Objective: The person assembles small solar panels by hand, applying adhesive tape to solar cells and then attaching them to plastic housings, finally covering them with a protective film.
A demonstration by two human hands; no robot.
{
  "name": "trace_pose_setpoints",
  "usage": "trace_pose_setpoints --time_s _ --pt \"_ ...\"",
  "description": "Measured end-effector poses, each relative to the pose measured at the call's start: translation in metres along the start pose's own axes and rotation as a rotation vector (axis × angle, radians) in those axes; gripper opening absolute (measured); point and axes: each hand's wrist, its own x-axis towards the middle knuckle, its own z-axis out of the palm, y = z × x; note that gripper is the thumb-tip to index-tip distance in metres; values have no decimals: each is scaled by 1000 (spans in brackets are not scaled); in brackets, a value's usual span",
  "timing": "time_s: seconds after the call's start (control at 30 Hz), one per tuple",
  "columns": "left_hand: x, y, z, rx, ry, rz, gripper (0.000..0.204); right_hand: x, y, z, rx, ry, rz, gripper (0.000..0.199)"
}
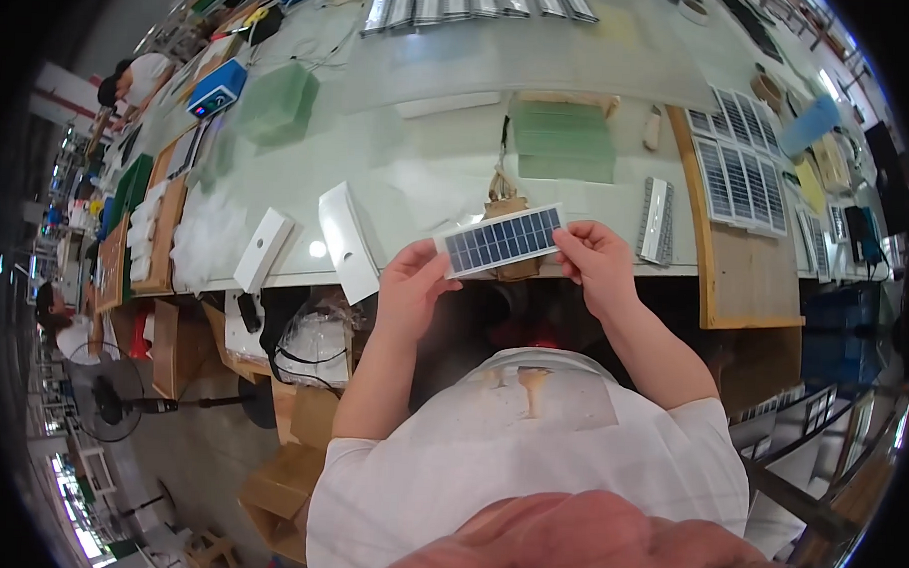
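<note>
A small solar panel (503, 240), dark blue cells in a white border, is held level between my two hands in front of the table's near edge. My left hand (414, 283) pinches its left end between thumb and fingers. At its right end my right hand (593, 259) grips the corner the same way. Just beyond the panel, partly covered by it, a brown block-like piece (507, 207) sits at the table edge. To the left lie two white strips with a hole, one (347, 242) near my left hand and a shorter one (263, 249) beside it.
Green sheets (564, 140) are stacked beyond the panel. Several solar panels (737, 174) lie on a wooden board (711, 263) at the right. A narrow strip pack (656, 221) rests nearer. White fluffy material (211, 237), a green block (281, 103) and a blue box (218, 87) stand left.
</note>
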Motion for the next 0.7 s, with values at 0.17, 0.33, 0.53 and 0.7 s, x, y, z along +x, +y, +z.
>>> trace_pose_setpoints --time_s 0.17,0.33,0.53,0.7 --pt "-5 -11 -5 12 98 -16 21 -6 6 -9 -16 -43 30 17" --pt "-10 -15 -7 24 158 -54 22 -4 15 -19 40 -67 75 18" --pt "-7 -11 -8 -20 94 -138 29 3 22 -22 -1 -76 53 19" --pt "-6 -12 -13 33 65 -147 31 6 21 -20 -39 -78 68 20"
